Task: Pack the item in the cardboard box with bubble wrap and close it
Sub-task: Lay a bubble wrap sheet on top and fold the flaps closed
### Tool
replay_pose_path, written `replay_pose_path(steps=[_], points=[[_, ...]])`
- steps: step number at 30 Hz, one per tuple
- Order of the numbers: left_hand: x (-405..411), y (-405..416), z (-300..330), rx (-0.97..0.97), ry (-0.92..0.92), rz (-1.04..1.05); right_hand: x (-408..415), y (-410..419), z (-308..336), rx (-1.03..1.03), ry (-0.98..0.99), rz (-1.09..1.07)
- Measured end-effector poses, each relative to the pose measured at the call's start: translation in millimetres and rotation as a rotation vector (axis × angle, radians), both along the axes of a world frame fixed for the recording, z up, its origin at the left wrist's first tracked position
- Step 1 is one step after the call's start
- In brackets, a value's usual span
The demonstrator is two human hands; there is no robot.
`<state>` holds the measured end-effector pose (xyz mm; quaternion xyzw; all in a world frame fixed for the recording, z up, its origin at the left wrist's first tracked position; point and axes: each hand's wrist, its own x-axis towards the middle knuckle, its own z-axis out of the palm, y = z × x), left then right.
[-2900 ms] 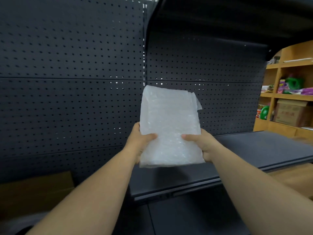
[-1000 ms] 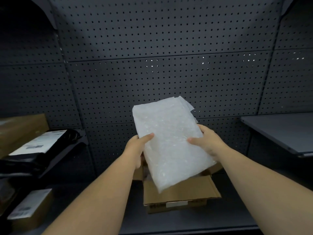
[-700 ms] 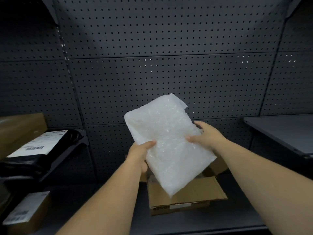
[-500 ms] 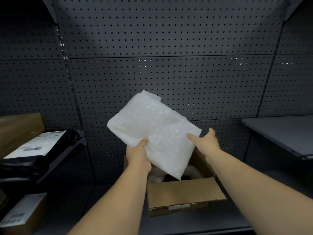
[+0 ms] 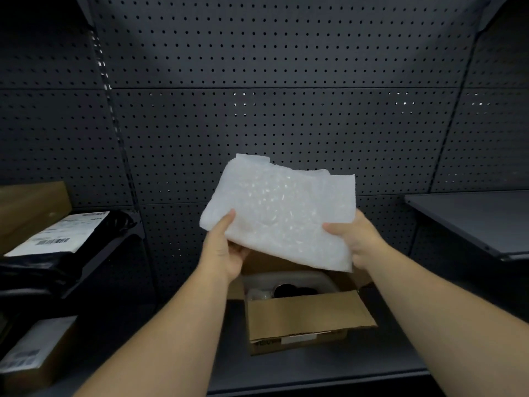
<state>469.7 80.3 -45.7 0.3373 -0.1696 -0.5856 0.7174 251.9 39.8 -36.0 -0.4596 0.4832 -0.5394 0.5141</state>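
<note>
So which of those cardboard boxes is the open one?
The cardboard box on the shelf below the hands, flaps up, dark item inside. The labelled box at lower left is shut.

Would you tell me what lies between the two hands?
In the head view, the folded white bubble wrap sheet spans between the left hand and right hand.

A dark pegboard wall [image 5: 286,81] fills the back, split by upright posts [image 5: 114,133], with small points of light showing through some holes. A dark shelf [image 5: 315,371] runs along the bottom and another shelf [image 5: 481,222] juts out higher on the right. On the left sit black parcels [image 5: 43,267] with white labels and brown boxes [image 5: 31,207].
</note>
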Motion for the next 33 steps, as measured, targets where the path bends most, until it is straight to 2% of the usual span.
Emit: replay_pose_path(steps=[5,10,13,18,25,33], points=[[29,-2,0,0.133,-0.22,-0.136,-30,-3,-1,-0.023,0.232,-0.002],[31,-17,-13,0.307,-0.61,-0.299,-41,-16,-17,0.018,0.433,0.03],[20,-30,-25,0.389,-0.758,-0.303,-40,-30,-29,0.085,0.541,0.049],[4,-56,-49,0.43,-0.809,-0.28,-40,-62,-47,0.178,0.619,0.094],[-6,-98,-77,0.612,-0.899,-0.399,-51,-108,-78,0.335,0.557,0.223],[-11,-134,-102,0.631,-0.946,-0.311,-38,-162,-115,0.331,0.742,0.247]])
